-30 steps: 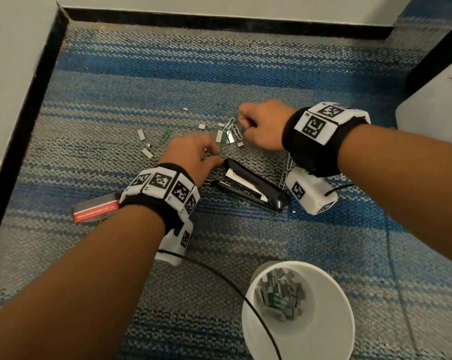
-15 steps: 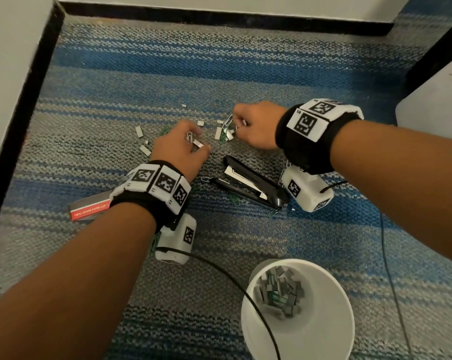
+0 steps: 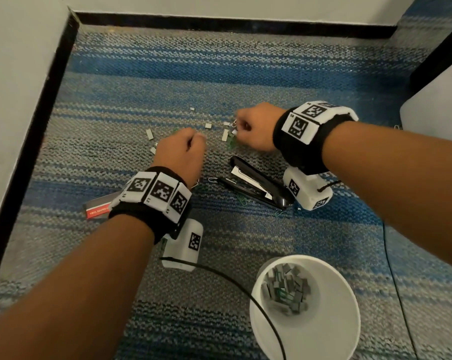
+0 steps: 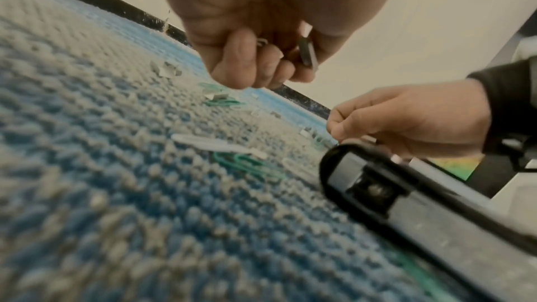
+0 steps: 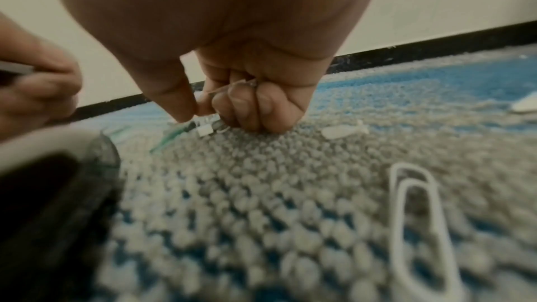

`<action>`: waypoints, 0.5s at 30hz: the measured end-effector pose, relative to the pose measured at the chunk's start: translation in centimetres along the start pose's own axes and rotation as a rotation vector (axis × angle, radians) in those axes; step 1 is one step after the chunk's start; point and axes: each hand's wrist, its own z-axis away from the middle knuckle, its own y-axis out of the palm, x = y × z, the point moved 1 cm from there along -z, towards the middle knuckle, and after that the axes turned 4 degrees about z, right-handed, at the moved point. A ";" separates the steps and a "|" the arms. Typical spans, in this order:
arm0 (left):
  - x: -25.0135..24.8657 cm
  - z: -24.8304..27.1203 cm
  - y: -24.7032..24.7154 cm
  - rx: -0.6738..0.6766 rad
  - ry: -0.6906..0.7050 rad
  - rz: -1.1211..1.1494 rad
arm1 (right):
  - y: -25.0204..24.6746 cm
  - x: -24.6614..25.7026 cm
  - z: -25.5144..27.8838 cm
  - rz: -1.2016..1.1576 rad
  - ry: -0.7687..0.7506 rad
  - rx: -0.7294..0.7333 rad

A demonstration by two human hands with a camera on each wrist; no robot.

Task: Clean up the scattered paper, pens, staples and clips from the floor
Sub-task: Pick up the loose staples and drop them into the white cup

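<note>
My left hand (image 3: pixel 179 154) hovers just above the carpet (image 3: pixel 245 81), fingers curled into a loose fist. From the left wrist view, a small strip of staples (image 4: pixel 308 54) is tucked between the curled fingers (image 4: pixel 238 59) and the thumb, with something pale, too small to name, held beside it.

My right hand (image 3: pixel 256 127) sits just to the right of the left one, knuckles down on the carpet. In the right wrist view its thumb and forefinger pinch a silver paper clip (image 5: pixel 232 86), and the other fingers are folded under.

Between and around the two hands, loose staple strips (image 3: pixel 149 133) and green paper clips (image 3: pixel 230 142) lie scattered across the middle of the carpet, well away from the black skirting along its far edge. Another silver clip (image 5: pixel 418 226) lies on the carpet near my right wrist.

Just nearer to me than the hands, an open black stapler (image 3: pixel 256 185) lies on its side. A red and grey staple box (image 3: pixel 97 207) lies partly under my left wrist, towards the carpet's left edge.

Near the carpet's near edge stands a white cup (image 3: pixel 331 331), with staple strips and a green clip in it.
</note>
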 end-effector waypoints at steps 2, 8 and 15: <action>0.1 0.2 -0.2 0.037 -0.089 0.204 | -0.4 -0.4 0.4 -0.119 0.055 0.014; -2.3 3.2 -0.4 0.155 -0.260 0.603 | -2.5 -0.8 4.4 -0.547 0.091 -0.060; -7.3 11.4 -2.2 0.167 0.107 0.603 | -2.4 1.7 15.1 -0.943 -0.057 -0.106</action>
